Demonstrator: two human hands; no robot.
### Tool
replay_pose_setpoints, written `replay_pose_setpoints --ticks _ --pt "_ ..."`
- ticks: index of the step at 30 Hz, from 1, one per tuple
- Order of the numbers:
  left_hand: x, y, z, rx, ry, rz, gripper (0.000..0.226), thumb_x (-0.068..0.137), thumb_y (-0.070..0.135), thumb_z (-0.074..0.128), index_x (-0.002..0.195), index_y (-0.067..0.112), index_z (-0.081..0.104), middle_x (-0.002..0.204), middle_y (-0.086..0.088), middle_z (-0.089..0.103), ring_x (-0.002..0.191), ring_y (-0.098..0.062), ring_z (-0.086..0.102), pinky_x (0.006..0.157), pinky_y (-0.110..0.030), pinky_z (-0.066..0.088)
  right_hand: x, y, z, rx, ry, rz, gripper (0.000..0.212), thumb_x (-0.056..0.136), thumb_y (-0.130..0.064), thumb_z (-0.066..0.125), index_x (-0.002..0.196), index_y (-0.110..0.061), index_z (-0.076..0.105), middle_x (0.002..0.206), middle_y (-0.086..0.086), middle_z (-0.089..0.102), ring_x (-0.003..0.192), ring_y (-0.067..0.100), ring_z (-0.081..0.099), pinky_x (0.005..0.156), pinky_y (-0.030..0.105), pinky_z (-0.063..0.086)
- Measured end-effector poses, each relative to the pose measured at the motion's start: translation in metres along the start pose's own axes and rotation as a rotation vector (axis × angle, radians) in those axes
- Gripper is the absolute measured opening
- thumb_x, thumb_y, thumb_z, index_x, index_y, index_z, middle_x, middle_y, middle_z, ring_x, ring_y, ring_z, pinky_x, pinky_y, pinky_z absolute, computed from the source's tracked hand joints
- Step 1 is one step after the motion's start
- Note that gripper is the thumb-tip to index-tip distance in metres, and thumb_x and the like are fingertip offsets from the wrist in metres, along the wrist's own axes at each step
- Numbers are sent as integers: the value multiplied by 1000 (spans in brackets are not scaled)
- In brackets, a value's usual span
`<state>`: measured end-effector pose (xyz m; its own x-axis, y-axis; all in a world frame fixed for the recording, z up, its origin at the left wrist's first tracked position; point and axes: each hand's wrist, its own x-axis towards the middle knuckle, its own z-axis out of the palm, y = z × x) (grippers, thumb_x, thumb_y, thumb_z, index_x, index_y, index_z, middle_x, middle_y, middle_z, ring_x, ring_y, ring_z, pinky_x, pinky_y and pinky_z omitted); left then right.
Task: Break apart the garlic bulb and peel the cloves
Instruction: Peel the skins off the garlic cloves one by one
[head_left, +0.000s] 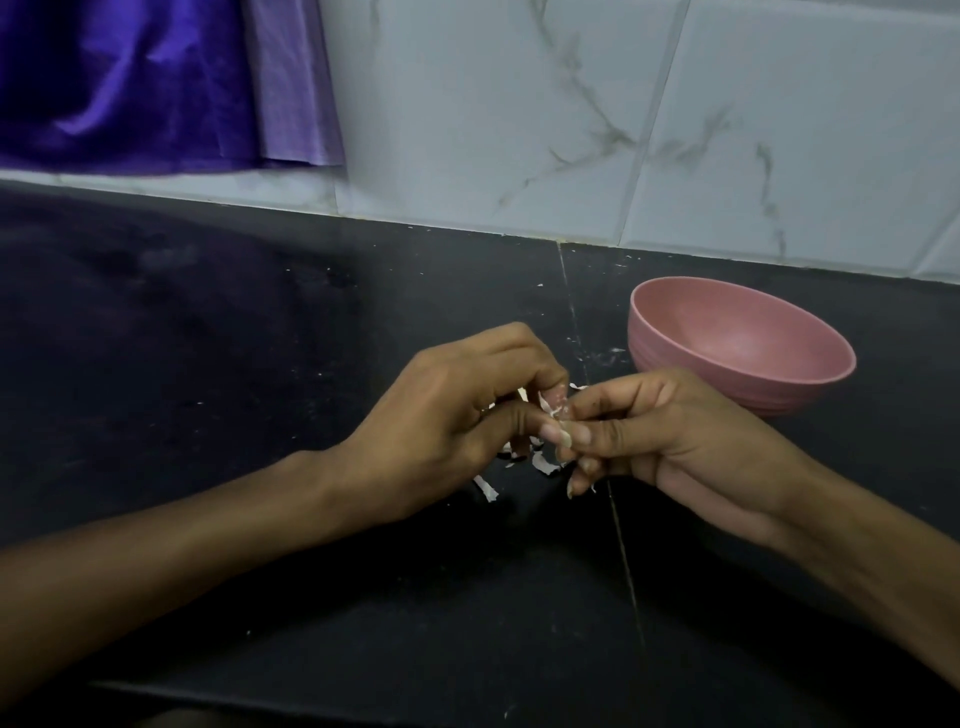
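Observation:
Both hands meet over the middle of the black counter. My left hand (457, 405) has its fingers curled around a small garlic clove (555, 406), of which only a pale sliver with papery skin shows between the fingertips. My right hand (654, 431) pinches the same clove from the right with thumb and forefinger. Several white scraps of garlic skin (543, 464) lie on the counter just under the hands. The rest of the bulb is not visible.
A pink bowl (810, 384) stands on the counter right behind my right hand; its inside looks empty. A white marble-tiled wall (519, 114) runs along the back, with purple cloth (130, 83) hanging at the upper left. The counter's front edge lies near the bottom.

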<state>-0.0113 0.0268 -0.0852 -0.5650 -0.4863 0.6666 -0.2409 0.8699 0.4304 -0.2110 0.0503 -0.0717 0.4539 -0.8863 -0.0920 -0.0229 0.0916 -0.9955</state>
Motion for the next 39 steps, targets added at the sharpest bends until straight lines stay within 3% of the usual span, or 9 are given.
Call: replay_pose_setpoints --ticks 3,8,11,15,19,24,29,35,39 --pt "-1 -4 0 76 49 25 12 85 -6 63 89 6 64 92 5 58 72 -12 59 61 -25 49 1 2 1 84 48 8 20 69 -9 71 86 0 76 77 11 67 62 11 59 63 26 56" --pt "-2 -10 6 -151 140 -174 7 87 8 67 90 9 61 94 2 63 65 -19 68 51 -36 54 1 3 2 42 194 -117 21 73 -9 71 91 -4 78 98 13 75 74 13 66 70 27 59" --pt "-2 -11 8 -230 182 -247 10 85 13 72 86 13 62 91 2 67 65 -21 68 46 -27 51 1 4 4 31 240 -155 22 73 -8 69 93 -4 77 96 12 76 76 14 67 71 27 60" --pt "0 -9 7 -289 227 -305 16 82 21 74 87 16 59 82 -3 69 64 -23 68 42 -34 53 2 5 5 17 292 -175 27 69 -10 72 96 -4 76 95 12 76 72 16 68 68 24 59" --pt "-1 -7 6 -346 217 -348 23 79 21 74 95 20 57 84 0 67 62 -21 68 42 -39 54 3 7 3 8 323 -201 26 69 -9 74 95 -6 77 94 13 75 71 18 68 66 23 57" --pt "-2 -7 8 -306 169 -385 13 83 16 73 96 17 68 72 8 67 54 -8 64 42 -37 55 3 8 3 -19 337 -224 23 74 -8 72 96 -7 77 91 12 74 73 14 66 63 25 57" --pt "-2 -9 10 -306 174 -361 23 84 18 71 108 19 72 87 0 65 61 -21 66 41 -41 55 3 9 2 -14 365 -187 23 76 -13 70 97 -5 76 93 16 75 66 13 65 57 24 56" --pt "-5 -10 10 -232 156 -341 26 85 24 68 109 17 75 90 4 65 63 -19 65 43 -33 55 4 9 0 10 352 -164 23 78 -14 68 96 -3 76 93 17 74 68 14 65 57 24 56" --pt "-4 -12 10 -100 127 -275 26 84 21 72 109 17 75 91 7 68 67 -8 65 53 -16 51 6 11 1 65 326 -135 20 83 -9 65 98 0 75 98 20 74 70 14 65 59 24 57"
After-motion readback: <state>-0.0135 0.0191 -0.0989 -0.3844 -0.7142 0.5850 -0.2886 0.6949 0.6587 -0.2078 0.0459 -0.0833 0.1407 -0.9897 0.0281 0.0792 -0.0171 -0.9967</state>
